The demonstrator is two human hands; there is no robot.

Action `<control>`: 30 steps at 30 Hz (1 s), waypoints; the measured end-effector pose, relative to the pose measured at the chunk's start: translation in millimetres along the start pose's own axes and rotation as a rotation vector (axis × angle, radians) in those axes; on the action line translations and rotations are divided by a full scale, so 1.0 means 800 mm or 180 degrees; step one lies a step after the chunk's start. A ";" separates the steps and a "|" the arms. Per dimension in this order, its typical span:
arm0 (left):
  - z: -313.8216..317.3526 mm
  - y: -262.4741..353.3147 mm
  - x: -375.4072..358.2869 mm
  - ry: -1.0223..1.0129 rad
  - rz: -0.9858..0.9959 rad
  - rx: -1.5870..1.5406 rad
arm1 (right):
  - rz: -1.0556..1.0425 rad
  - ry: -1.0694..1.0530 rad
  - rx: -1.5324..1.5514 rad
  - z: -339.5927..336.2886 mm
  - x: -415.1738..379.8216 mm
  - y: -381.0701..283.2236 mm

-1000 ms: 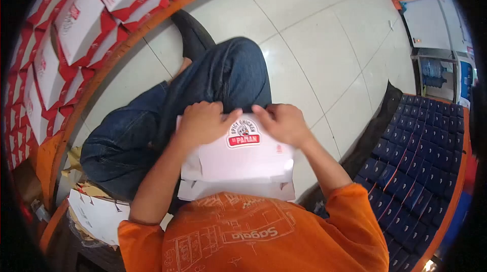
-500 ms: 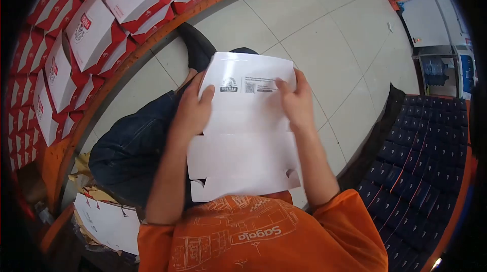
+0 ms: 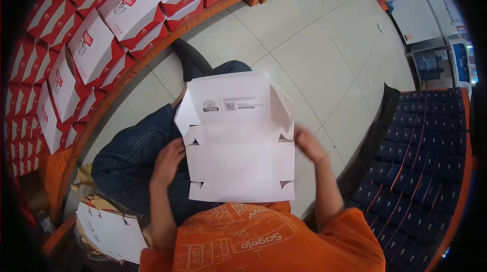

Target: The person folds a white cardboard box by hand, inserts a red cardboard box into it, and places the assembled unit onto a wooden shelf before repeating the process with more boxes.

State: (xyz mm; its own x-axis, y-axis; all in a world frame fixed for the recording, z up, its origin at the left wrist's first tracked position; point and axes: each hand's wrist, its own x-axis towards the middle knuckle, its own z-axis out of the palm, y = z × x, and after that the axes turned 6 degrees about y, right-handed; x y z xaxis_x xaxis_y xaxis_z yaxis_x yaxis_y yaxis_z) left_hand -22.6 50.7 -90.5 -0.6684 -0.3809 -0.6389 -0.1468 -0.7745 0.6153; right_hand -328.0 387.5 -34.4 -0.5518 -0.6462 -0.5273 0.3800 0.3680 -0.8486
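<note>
A flat white carton blank (image 3: 241, 155) lies across my lap, its far side flaps tilted up. Black print and a square code mark its far panel. Slots notch both side edges. Beside the left edge is my left hand (image 3: 169, 163), its fingers loosely spread and the tips close to the cardboard. On the other side my right hand (image 3: 310, 145) is at the edge just below the raised right flap. Its fingers are partly hidden by the cardboard, and no grip on it is visible.
Red-and-white folded boxes (image 3: 129, 10) are stacked along a wooden rack (image 3: 119, 81) on the left. More white blanks (image 3: 111, 231) lie low at the left. Rows of dark blue boxes (image 3: 416, 165) stand at the right. Pale tiles (image 3: 324, 69) cover the floor.
Both hands have let go of the blank's far panel and moved down and outward to its sides. The blank has come to rest lower, and its far side flaps now stand up.
</note>
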 end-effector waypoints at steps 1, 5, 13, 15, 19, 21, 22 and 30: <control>0.009 -0.012 -0.013 0.0107 0.0257 0.0328 | 0.0328 0.0244 0.0163 0.030 -0.028 0.019; -0.025 -0.032 0.003 0.0125 0.0227 -0.0766 | 0.0585 0.0032 -0.0107 0.090 -0.017 -0.018; -0.017 0.025 -0.082 -0.0219 0.1596 -0.0897 | 0.0543 -0.0360 0.0845 0.134 0.069 -0.054; -0.085 -0.062 -0.072 -0.0018 0.1417 -0.0990 | 0.0644 -0.0470 0.0665 0.166 0.087 -0.075; 0.000 0.042 -0.129 0.0924 0.0237 -0.0783 | 0.0932 -0.0116 -0.0156 0.229 0.097 -0.123; 0.030 0.061 -0.115 0.1279 -0.0165 -0.0024 | 0.0461 -0.0017 -0.0623 0.251 0.105 -0.075; 0.037 0.033 -0.095 0.1450 0.0248 0.0695 | -0.0416 0.0302 -0.1214 0.287 0.089 -0.057; -0.017 -0.015 -0.056 0.1788 0.1278 0.1433 | -0.0208 0.0057 -0.0657 0.258 0.117 -0.032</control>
State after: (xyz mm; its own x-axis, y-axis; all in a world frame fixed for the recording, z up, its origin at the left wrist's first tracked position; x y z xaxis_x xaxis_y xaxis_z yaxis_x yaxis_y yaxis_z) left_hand 18.7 70.0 -75.6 -0.2854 -0.8740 -0.3933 -0.3324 -0.2946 0.8959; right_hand -235.9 179.6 -52.9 -0.5840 -0.6618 -0.4700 0.1840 0.4560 -0.8707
